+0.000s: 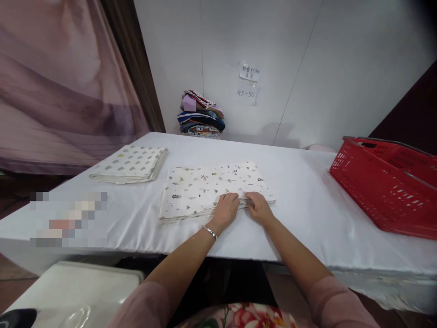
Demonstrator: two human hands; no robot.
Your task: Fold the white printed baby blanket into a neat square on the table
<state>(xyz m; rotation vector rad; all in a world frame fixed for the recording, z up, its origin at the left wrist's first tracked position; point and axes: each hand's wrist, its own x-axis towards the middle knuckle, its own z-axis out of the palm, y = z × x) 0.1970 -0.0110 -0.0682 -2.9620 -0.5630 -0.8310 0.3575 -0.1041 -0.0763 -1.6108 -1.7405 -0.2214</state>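
A folded white cloth (pixel 201 187) printed with small plants and figures lies flat on the white-covered table (pixel 300 191) in front of me. Its layered edges face me. At the middle of this near edge, my left hand (pixel 226 210) is closed over the layers with its fingers on top, a bracelet on its wrist. Just to the right, my right hand (pixel 259 207) grips the same edge between thumb and fingers. A small gap separates the two hands, and the thumb of my left hand is mostly hidden.
Another folded cloth (pixel 131 163) with grey-green prints rests at the left. A red plastic basket (pixel 385 191) stands at the right. Folded fabrics (pixel 201 116) are stacked at the back by the wall, under paper notes (pixel 248 84). A white lidded box (pixel 82 287) sits below left.
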